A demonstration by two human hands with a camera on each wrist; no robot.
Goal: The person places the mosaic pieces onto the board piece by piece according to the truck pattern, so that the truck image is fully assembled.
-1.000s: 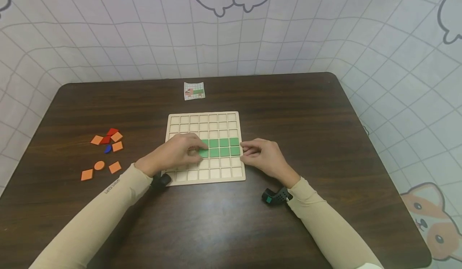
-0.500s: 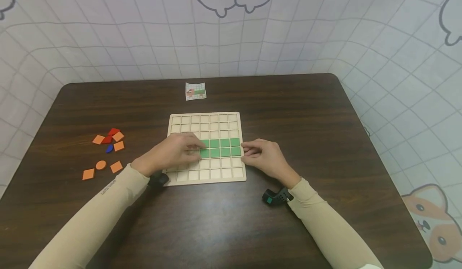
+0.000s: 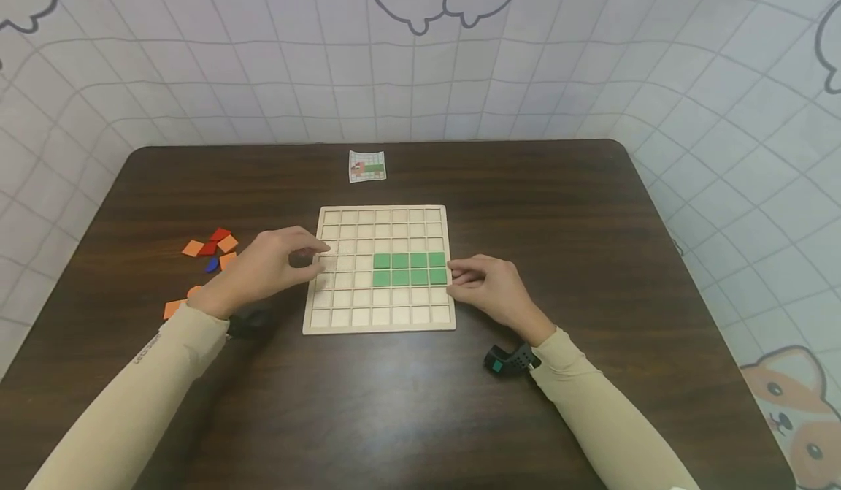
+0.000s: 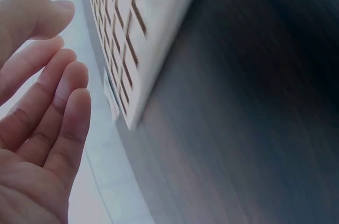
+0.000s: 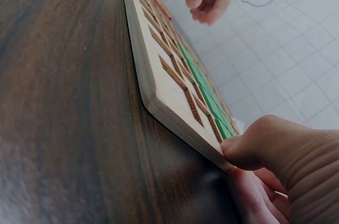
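Observation:
A pale wooden grid board (image 3: pixel 381 297) lies on the dark table, with two rows of green square tiles (image 3: pixel 400 261) set in its right half. My left hand (image 3: pixel 263 269) hovers around the board's left edge, its thumb and fingers loosely curved and apart; nothing shows between them in the left wrist view. With thumb on the rim and fingers curled against the side, my right hand (image 3: pixel 491 291) holds the board's right edge. The right wrist view shows that thumb (image 5: pixel 246 147) at the edge near the green tiles.
Left of the board lie orange squares (image 3: pixel 193 247), red pieces (image 3: pixel 220 235) and a blue piece (image 3: pixel 212 264), partly hidden by my left hand and forearm. A small printed pattern card (image 3: pixel 367 168) lies behind the board. A gridded white cloth (image 3: pixel 434 96) rises behind the table.
My left hand has left the green tiles and moved left to the board's left edge. The right hand stays at the right edge. The head view has shifted slightly.

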